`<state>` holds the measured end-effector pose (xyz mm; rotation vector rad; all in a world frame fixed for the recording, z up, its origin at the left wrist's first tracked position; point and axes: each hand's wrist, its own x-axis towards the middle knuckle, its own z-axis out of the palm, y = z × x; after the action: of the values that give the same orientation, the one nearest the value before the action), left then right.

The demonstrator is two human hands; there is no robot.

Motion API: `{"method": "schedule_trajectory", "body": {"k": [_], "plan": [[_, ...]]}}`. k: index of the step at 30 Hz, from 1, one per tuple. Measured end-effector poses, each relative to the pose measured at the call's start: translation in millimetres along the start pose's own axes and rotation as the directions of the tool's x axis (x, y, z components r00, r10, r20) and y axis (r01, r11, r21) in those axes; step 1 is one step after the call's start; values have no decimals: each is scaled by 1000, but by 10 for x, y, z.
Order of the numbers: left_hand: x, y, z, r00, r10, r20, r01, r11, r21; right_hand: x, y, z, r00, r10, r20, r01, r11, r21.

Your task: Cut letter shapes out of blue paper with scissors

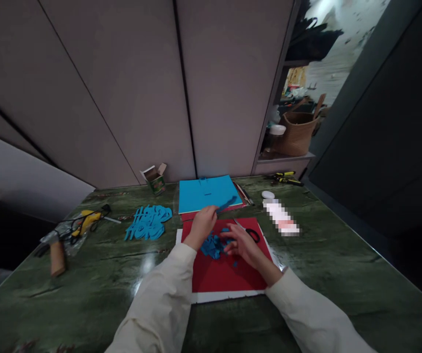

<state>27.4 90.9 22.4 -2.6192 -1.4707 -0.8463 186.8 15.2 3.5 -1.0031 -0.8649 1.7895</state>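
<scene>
Left hand [204, 221] pinches blue strip [228, 202] near the far edge of the red sheet [229, 279]. Right hand [243, 242] open, fingers spread by blue scraps [211, 247] mid-sheet; contact unclear. Scissors [253, 235] toward sheet's right edge.

2 hands [204, 223], 1 held strip [227, 203], 1 pr scissors [248, 230], 1 open box [157, 185], 1 wvn bskt [296, 136].

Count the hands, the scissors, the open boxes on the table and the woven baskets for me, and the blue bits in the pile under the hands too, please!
Hands, left hand and right hand: 2
Scissors: 1
Open box: 1
Woven basket: 1
Total: 5
The blue bits overlap too much to count.
</scene>
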Motion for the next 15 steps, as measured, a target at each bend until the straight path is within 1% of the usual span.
{"method": "schedule_trajectory", "body": {"k": [2,4,5,6,8,11,13,15], "plan": [[-241,82,-19,993,90,-73,-93,995,-42,13,-59,-53,999,1,-48,2,998,66],[-446,133,-43,969,235,-76,-237,971,-14,41,-94,-111,998,11,-63,-7,998,60],[-528,152,-60,943,326,-66,-326,945,-1,59,-98,-135,995,-9,-96,12,999,38],[-596,170,-83,918,390,-69,-390,921,10,77,-93,-155,992,-33,-120,36,999,28],[-692,212,-140,873,483,-69,-482,876,21,107,-64,-175,984,-79,-157,80,997,1],[-775,317,-250,835,549,-47,-551,831,-79,119,-21,-165,975,-143,-170,135,989,-59],[-819,418,-325,833,552,-20,-548,821,-161,99,-18,-142,969,-190,-160,173,978,-113],[-862,527,-388,883,466,-53,-464,850,-248,60,-36,-109,965,-231,-128,207,963,-174]]}}
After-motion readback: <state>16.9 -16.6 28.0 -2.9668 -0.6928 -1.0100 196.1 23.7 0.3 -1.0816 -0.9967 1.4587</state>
